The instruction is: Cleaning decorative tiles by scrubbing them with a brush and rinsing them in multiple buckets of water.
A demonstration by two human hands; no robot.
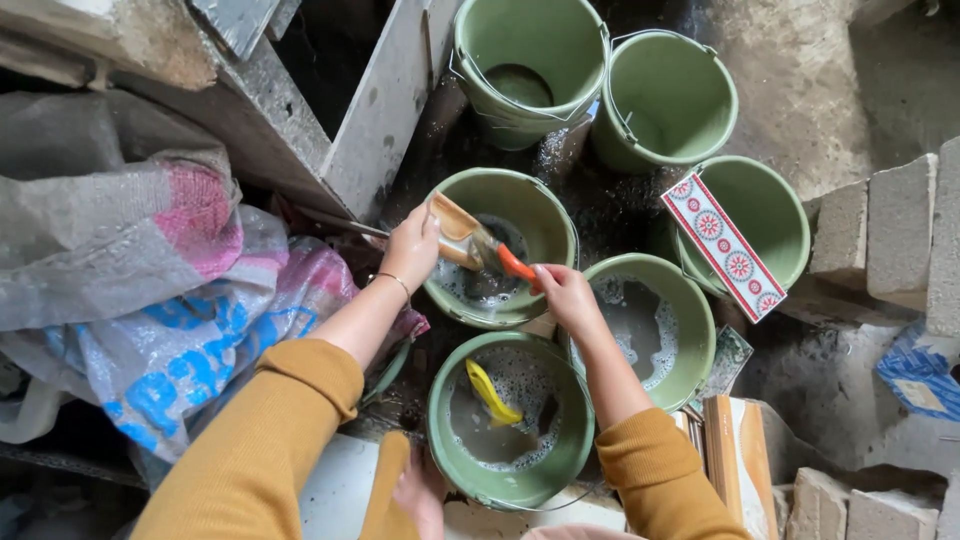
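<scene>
The green bucket (545,215) of sudsy water stood rim to rim with other buckets, so a knock could have tipped it. Above that bucket, the left hand (412,245) pinched a brown tile (455,232) while the right hand (563,292) closed around an orange-handled brush (500,255). Judged wet, the tile could have slipped and chipped.

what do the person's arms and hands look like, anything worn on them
Both arms wear mustard-yellow long sleeves, pushed up so the forearms are bare. The left hand has a thin bangle at the wrist. The right hand is bare, with no glove, ring or watch visible on either.
</scene>
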